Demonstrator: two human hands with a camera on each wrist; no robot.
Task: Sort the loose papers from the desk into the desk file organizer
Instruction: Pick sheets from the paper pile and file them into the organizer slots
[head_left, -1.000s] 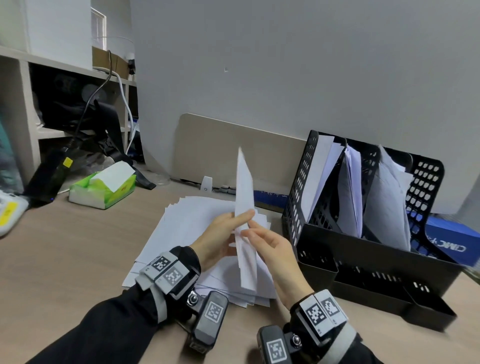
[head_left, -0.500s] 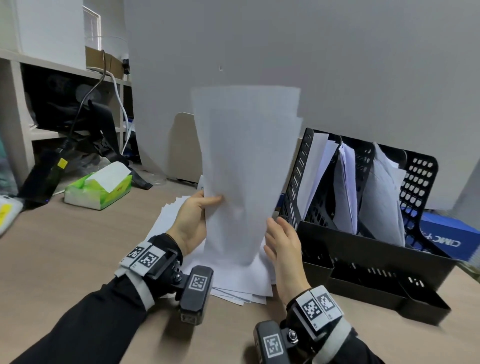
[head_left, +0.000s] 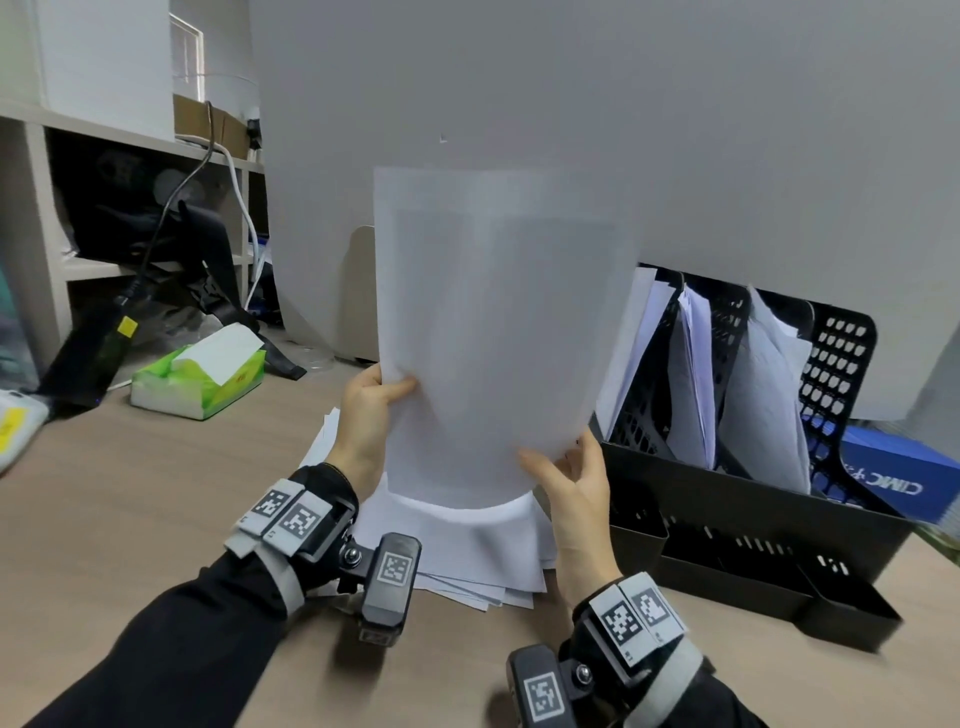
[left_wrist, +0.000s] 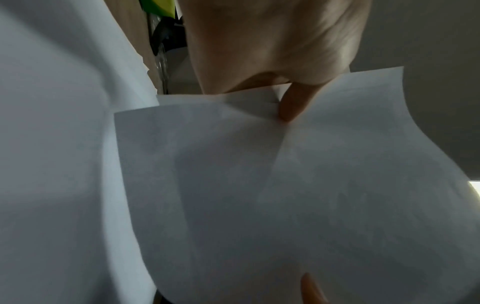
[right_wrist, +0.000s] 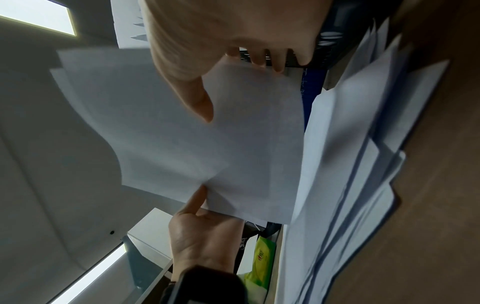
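**Sheet held upright over the paper pile**

From the head view I see my left hand (head_left: 370, 415) pinching the left edge of a white sheet (head_left: 498, 332), thumb on the near face, and my right hand (head_left: 574, 486) gripping its lower right corner, thumb in front and fingers behind. The sheet stands upright above the pile of loose papers (head_left: 467, 545) on the desk (head_left: 130, 493). The black file organizer (head_left: 753, 499) sits just right of the pile, with papers standing in its slots. A green tissue pack (head_left: 200, 382) lies well off to the left.

In the left wrist view, my left thumb presses into the sheet (left_wrist: 259, 185) near its edge; the paper bows around it.

In the right wrist view, my right hand (right_wrist: 207, 51) clamps the sheet (right_wrist: 194, 133) between thumb and fingers, while the left hand (right_wrist: 205, 232) holds the opposite edge. The pile (right_wrist: 350, 185) lies beside it on the desk.
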